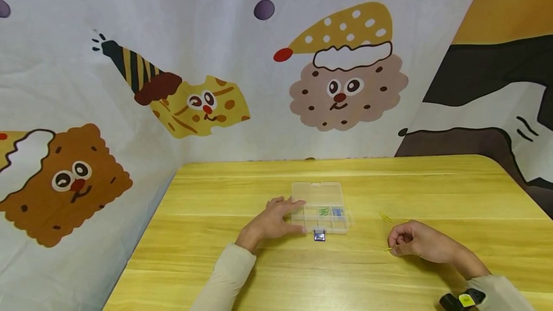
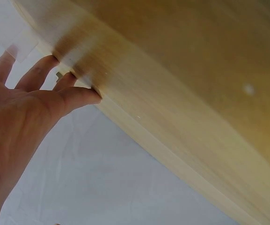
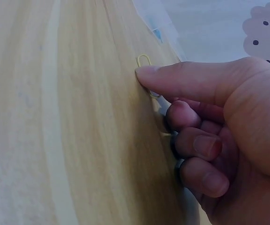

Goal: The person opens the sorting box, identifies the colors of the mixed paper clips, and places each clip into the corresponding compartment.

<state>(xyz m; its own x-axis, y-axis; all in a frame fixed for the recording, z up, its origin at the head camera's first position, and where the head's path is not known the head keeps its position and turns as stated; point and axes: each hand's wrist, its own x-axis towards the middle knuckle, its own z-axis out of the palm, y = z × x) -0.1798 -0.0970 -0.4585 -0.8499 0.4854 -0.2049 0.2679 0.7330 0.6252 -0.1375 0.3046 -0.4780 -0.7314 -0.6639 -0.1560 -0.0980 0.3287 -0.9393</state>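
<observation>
A clear plastic compartment box (image 1: pixel 326 225) lies on the table with its lid (image 1: pixel 317 193) raised at the back. Green paper clips (image 1: pixel 323 211) and blue paper clips (image 1: pixel 337 212) sit in separate compartments. My left hand (image 1: pixel 274 219) rests at the box's left side, fingers spread, thumb at the front corner and index finger over the left edge. In the left wrist view the other fingertips touch the wood. Right of the box, my right hand (image 1: pixel 421 241) pinches a yellow paper clip (image 3: pixel 144 58) between thumb and index finger, low over the table; the other fingers curl inward.
More yellow paper clips (image 1: pixel 386 217) lie on the table (image 1: pixel 302 277) just beyond my right hand. A small dark-blue square piece (image 1: pixel 319 235) is at the box's front edge. Behind the table hangs a printed cloth (image 1: pixel 224 148) with cartoon figures.
</observation>
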